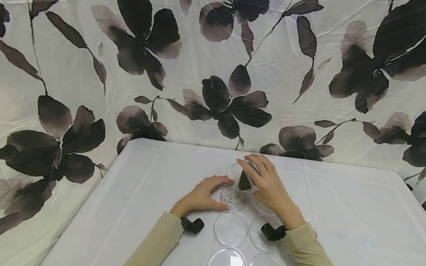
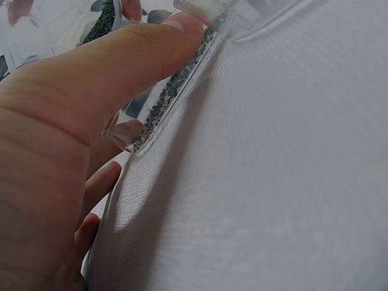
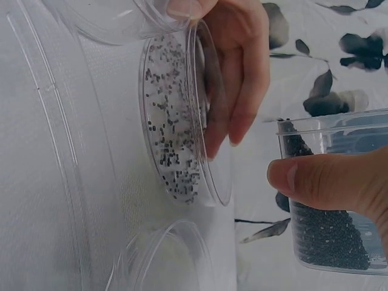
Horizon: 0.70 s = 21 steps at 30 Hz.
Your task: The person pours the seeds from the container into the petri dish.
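My left hand [image 1: 202,194] spans a round clear petri dish [image 1: 234,197], thumb at the near side and fingers at the far side, holding it by the rim. Small dark granules lie scattered over the bottom of this dish, as the right wrist view shows. In my right hand [image 1: 273,185] is a clear plastic tub [image 3: 332,245], gripped by its sides and tilted above the far edge of the dish. Dark granules [image 1: 245,181] are heaped along one side within the tub. In the left wrist view the left thumb [image 2: 151,51] touches the dish rim.
Several more clear petri dishes stand in two columns nearer me, among them one near left [image 1: 230,229] and one under the right wrist [image 1: 259,238]. A white cloth [image 1: 139,193] covers the table. Behind its far edge hangs a floral curtain [image 1: 297,73].
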{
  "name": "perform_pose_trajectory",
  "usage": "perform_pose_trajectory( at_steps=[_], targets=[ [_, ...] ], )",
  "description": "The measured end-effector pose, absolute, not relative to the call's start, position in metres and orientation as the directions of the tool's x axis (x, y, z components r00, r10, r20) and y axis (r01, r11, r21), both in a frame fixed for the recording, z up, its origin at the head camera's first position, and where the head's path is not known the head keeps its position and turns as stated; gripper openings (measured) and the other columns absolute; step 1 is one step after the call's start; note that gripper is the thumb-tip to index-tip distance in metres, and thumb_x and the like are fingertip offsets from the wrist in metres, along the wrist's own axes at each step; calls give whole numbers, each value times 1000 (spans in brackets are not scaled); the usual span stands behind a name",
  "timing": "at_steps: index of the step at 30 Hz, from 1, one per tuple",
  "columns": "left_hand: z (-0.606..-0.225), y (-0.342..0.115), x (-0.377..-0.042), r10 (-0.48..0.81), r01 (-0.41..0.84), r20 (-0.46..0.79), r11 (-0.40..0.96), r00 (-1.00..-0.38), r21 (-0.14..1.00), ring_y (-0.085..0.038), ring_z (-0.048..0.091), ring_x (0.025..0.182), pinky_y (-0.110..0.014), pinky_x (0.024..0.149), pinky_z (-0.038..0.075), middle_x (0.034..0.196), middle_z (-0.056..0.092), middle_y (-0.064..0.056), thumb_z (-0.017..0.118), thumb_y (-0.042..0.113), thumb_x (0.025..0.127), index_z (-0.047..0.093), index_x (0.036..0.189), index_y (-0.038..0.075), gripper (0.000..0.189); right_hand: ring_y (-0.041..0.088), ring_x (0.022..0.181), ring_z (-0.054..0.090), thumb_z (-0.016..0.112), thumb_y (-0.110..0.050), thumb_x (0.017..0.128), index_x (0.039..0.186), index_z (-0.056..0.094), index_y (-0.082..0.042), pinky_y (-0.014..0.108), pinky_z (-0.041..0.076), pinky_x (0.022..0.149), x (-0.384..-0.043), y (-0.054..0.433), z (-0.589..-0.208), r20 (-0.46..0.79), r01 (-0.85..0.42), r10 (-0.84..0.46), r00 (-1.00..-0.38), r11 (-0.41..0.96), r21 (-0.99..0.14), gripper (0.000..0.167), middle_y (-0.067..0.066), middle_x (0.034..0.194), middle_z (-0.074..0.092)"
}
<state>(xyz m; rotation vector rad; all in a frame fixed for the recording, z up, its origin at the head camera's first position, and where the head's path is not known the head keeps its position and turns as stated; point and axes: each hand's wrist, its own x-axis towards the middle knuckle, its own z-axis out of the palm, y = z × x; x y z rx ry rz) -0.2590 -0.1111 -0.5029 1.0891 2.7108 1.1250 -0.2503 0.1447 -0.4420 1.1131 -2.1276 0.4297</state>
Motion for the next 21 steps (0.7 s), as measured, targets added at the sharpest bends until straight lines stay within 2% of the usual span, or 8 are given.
perform_pose_trajectory(
  at_steps=[6,21],
  targets=[
    [-504,-112,-259,603,596,242,498,-760,630,-17,42,138,-48,114,28,145,52,7,85,47,71,56,139,22,77,37,132,39,84,14,48,143,49,-11,50,31,110,-251,144,-443,705,-818,-588,-396,575,20,104,16,140,46],
    [-500,-112,-257,602,582,221,507,-767,636,-16,41,138,-47,115,27,146,51,6,85,47,72,55,140,23,78,37,133,38,81,16,51,144,49,-11,51,32,109,-250,144,-442,702,-820,-593,-394,572,24,102,16,140,46]
  ],
)
